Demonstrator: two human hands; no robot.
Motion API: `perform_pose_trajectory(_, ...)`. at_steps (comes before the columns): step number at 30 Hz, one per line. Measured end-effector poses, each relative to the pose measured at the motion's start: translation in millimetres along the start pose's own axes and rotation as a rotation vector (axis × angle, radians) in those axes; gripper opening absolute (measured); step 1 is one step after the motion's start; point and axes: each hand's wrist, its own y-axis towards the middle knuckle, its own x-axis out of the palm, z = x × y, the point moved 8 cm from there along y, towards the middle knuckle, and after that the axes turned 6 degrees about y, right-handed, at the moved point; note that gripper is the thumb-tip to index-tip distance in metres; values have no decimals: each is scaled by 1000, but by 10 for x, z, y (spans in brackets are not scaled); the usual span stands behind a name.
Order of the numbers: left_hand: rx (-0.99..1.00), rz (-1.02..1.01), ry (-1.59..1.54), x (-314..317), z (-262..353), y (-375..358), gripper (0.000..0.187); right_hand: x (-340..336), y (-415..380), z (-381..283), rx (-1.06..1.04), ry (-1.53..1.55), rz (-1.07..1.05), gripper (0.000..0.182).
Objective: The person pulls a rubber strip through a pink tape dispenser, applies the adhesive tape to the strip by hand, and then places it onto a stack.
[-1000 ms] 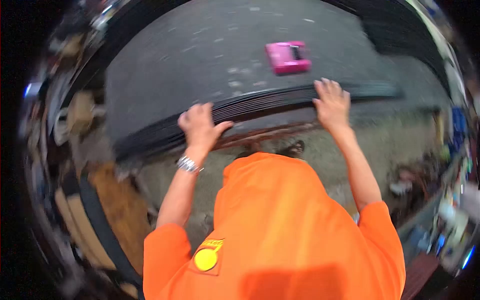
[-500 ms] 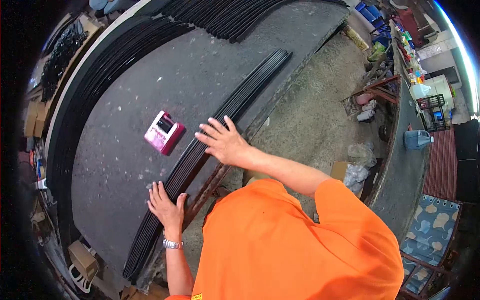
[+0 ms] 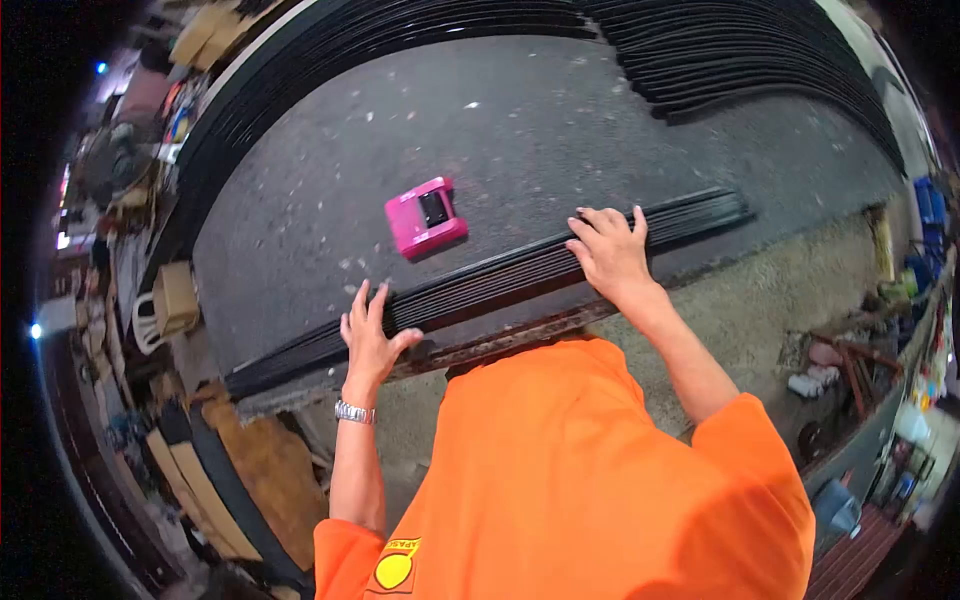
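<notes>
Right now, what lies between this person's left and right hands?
In the head view, the middle stretch of the black strips runs between the left hand and the right hand, with nothing visible on top of it.

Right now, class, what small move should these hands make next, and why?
Probably close the left hand and right hand around the bundle of black strips: both are spread open over it, and its strips lie side by side on the table.

Left hand (image 3: 369, 348) and right hand (image 3: 612, 260) rest on bundled black strips (image 3: 490, 284).
</notes>
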Motion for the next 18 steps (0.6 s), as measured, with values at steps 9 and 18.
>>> perform_pose_trajectory(9,558,784,-1094,-2728,1126,-538,28,-1710,703,-767,-63,608,158,15)
perform_pose_trajectory(18,898,1011,-1693,-3402,327,-848,15,-3226,285,-2178,-477,881,482,13)
